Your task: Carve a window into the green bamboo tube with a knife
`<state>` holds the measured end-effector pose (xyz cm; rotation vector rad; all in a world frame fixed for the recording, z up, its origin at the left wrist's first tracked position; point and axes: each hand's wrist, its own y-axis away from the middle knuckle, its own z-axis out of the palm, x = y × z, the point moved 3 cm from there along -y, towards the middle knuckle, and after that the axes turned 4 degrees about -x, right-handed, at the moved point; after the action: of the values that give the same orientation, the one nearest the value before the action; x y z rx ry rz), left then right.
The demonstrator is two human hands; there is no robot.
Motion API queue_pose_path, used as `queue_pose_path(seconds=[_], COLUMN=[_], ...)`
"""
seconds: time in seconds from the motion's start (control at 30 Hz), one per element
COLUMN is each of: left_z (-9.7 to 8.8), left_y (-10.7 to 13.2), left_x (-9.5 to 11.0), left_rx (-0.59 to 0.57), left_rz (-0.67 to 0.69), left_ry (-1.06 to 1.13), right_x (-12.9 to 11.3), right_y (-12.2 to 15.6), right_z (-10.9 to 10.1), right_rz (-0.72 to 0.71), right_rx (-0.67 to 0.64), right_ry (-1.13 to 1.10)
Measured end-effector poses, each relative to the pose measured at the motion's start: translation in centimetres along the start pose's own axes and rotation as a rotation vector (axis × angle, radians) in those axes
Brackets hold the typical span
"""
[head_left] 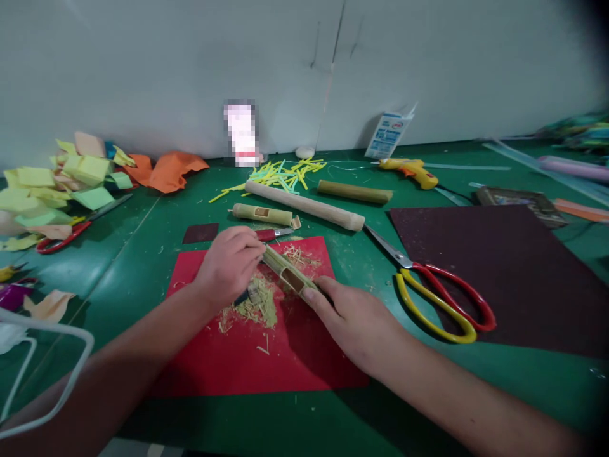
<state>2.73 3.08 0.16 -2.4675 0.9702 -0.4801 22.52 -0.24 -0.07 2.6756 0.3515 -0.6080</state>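
Note:
Over the red sheet (304, 374), a bamboo tube (280, 267) slants between my two hands, a rectangular opening cut in its upper side. My right hand (356, 317) grips the near end, thumb on top. The bent fingers of my left hand (233, 260) close at the far end; their tips are partly hidden. Beneath my left hand, a dark object (243, 296) shows only in part. Shavings and powder (261, 304) are heaped on the sheet. A red-handled knife (276, 234) lies just beyond the tube.
Behind lie a cut bamboo piece (261, 214), a pale wooden rod (304, 203), another bamboo piece (354, 192) and yellow-green strips (280, 174). Large scissors (428, 285) overlap a dark brown sheet (499, 273) at right. A yellow glue gun (409, 172) and folded papers (71, 178) lie farther out.

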Motion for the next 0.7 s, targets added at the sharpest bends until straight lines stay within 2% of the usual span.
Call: queue_pose_path(seconds=[0.1,0.13,0.2,0.27,0.33,0.4,0.5,0.7], left_z=[-0.2,-0.4,-0.9,-1.2,-1.0,-0.4,0.4,0.5], left_y=[-0.2,-0.2,-0.1,0.3,0.8,1.3,1.6,1.4], left_x=[0.0,-0.2,-1.0,-2.0,-2.7,-3.1,-3.3,-2.9], left_rx=[-0.027,-0.022,0.021,0.072,0.112,0.133,0.155,0.1], left_rz=[-0.003,-0.044,-0.216,-0.468,-0.693,-0.843,-0.922,-0.948], left_ry=[0.067,0.081,0.128,0.241,0.422,0.615,0.822,0.952], right_x=[0.0,0.0,0.0,0.0,0.0,0.0,0.0,0.0], right_y=[0.0,-0.1,-0.1,-0.2,-0.2,-0.3,-0.3,-0.3], right_z=[0.0,0.0,0.0,-0.1,-0.2,-0.2,-0.2,-0.2], right_rz=[-0.004,-0.003,-0.005,-0.011,-0.012,-0.002,0.005,-0.009], right_rx=[-0.005,-0.006,-0.006,-0.009,-0.017,-0.025,-0.031,-0.021], right_ry=[0.003,-0.005,-0.03,-0.047,-0.047,-0.032,-0.02,-0.024])
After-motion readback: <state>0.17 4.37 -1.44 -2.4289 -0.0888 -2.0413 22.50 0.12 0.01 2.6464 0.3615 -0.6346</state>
